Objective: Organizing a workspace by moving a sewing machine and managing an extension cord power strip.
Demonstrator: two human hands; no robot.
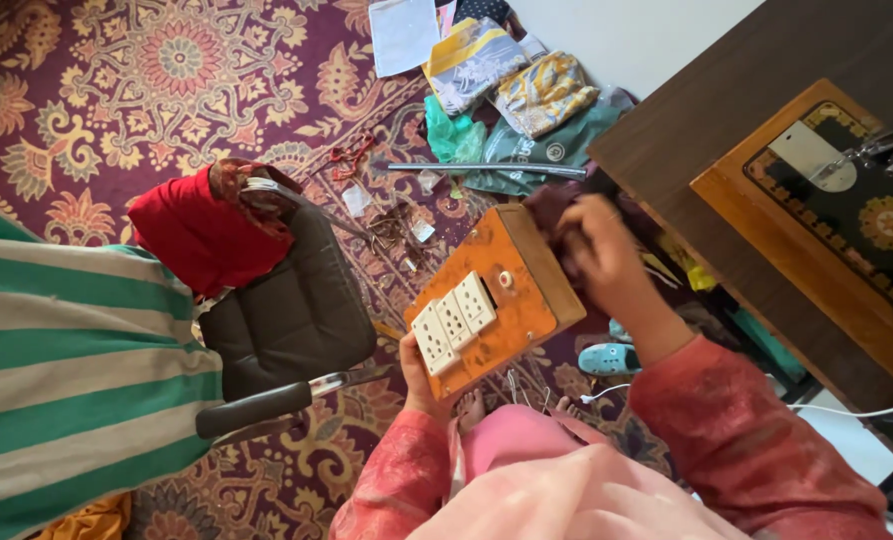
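The left hand (pixel 418 372) grips the near end of an orange wooden switchboard box (pixel 496 300) from beneath, thumb curled over its edge beside the three white sockets (pixel 453 322), so the box hangs tilted in the air above the patterned carpet (pixel 116 90), just off the near corner of the dark wooden sewing table (pixel 726 130). The right hand (pixel 601 262) has its fingers closed on a dark purple cloth (pixel 558 215) pressed against the box's far end. A dark cushioned chair (pixel 286 310) stands to the left, red fabric (pixel 201 235) draped over its back.
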